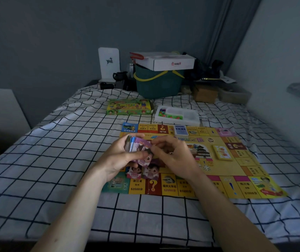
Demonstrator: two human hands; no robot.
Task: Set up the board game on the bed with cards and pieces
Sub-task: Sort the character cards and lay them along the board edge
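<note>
A: Left hand (122,157)?
B: Gripping the stack of play money (136,145) over the game board (236,186) on the bed (54,160).
A: Right hand (176,157)?
B: Pinching the top purple note (143,143).

both hands, left hand (120,157) and right hand (174,157), hold what looks like play money (142,151) above the game board (236,171); piece tray (177,115) at twelve o'clock.

Your game board (182,186) near edge reads: 浙江省, $2000分; a yellow "?" on red; 福州火车站, $2000分; $1800分; a blue "!"; $1000分. Another "?" on its right side. Purple play money (142,161) shows 500. White carton (165,62): red logo, text unreadable.
</note>
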